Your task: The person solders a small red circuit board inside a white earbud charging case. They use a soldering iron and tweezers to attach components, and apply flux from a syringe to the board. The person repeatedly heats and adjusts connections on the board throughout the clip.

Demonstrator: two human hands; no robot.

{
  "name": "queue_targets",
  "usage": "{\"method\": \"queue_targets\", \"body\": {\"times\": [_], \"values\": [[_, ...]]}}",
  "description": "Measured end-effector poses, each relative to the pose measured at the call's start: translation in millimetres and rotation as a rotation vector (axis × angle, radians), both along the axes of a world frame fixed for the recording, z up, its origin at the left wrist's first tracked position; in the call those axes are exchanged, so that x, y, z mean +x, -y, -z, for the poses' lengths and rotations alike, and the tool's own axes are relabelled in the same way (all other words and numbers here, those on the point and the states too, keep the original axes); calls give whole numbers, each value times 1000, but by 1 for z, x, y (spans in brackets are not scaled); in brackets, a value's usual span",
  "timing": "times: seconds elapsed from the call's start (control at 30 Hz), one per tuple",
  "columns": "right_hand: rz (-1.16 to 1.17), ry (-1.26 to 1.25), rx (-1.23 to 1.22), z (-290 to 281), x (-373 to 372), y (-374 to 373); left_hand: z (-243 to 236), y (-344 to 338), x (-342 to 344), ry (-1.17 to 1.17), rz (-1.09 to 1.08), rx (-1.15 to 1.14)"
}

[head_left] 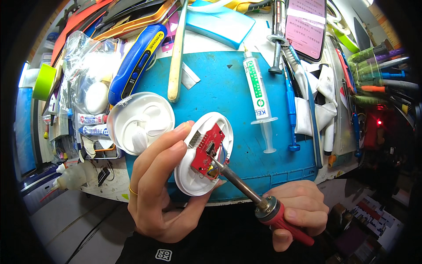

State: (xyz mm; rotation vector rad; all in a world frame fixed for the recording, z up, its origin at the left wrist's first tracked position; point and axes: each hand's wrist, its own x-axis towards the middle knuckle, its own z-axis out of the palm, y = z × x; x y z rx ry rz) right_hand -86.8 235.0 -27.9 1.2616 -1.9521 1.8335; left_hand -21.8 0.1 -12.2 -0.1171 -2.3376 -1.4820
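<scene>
My left hand (156, 193) grips a round white plastic housing (184, 181) by its edge, tilted above the front of the blue mat. Inside the housing sits a red circuit board (205, 152) with a small black chip and thin wires beside it. My right hand (303, 204) is closed around the red handle of a soldering iron (246, 187). The iron's tip meets or nearly meets the lower right edge of the board; contact is too small to tell. Left of the housing lies a round white plastic cover (151, 116) with its inside facing up.
A blue work mat (211, 88) covers the table. A solder paste syringe (259, 97) and a blue screwdriver (290, 105) lie to the right, near a phone (306, 26). A blue utility knife (137, 61) and a wooden-handled tool (176, 66) lie at the back left.
</scene>
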Motion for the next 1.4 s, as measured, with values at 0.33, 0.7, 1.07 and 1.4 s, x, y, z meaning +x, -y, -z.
{"method": "queue_targets", "body": {"times": [0.33,0.7,1.07,1.4], "values": [[2,-5,-34,-1,-2,3,1,0,0,-11,-2,1],[84,14,-143,4,2,10,2,-1,0,-22,2,20],[56,27,-128,3,2,8,1,0,-1,-20,1,3],[-15,20,-75,2,-1,0,3,1,0,-28,5,-2]]}}
